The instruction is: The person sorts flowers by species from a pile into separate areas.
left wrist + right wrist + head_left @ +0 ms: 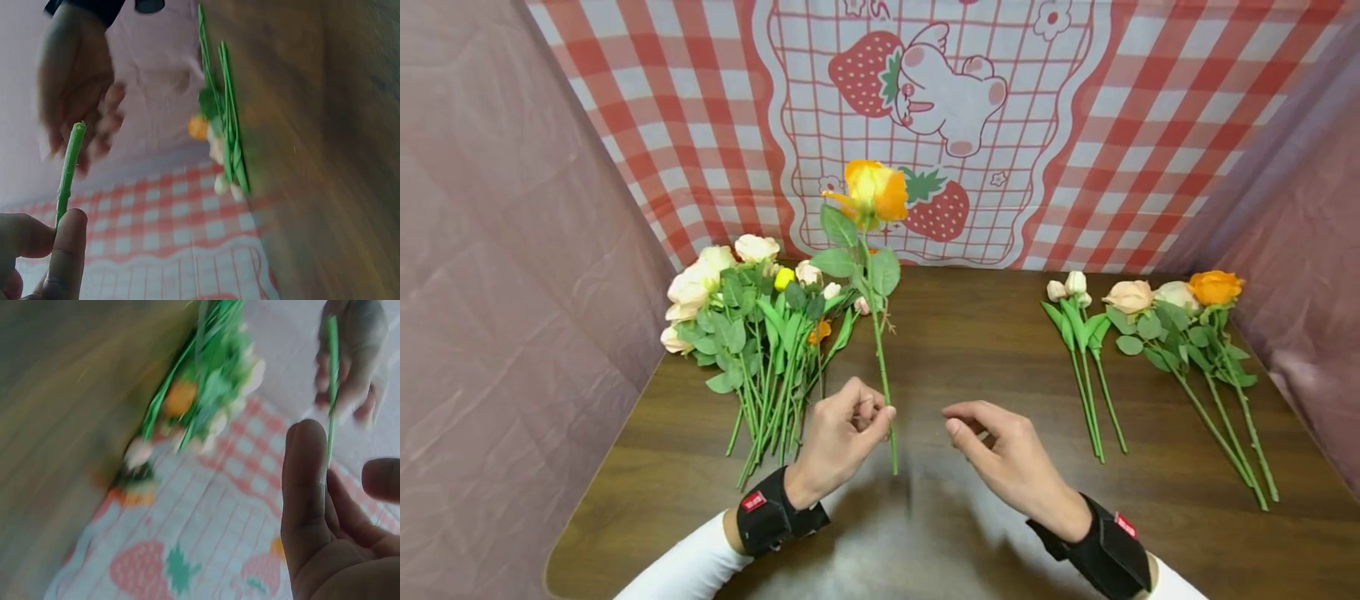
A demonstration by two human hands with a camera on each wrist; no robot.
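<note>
My left hand pinches a yellow-orange rose low on its green stem, between thumb and fingers. The rose stands upright above the table, its leaves below the bloom and the cut stem end poking out under the hand. In the left wrist view the stem rises from between thumb and finger. To the right, my right hand is apart from the stem, fingers loosely bent and nothing held. The right wrist view has the left hand with the stem beyond the right fingers.
A large pile of mixed flowers lies at the table's left. On the right lie several white tulips, then a peach rose, a white rose and an orange rose. A checked cloth hangs behind the wooden table.
</note>
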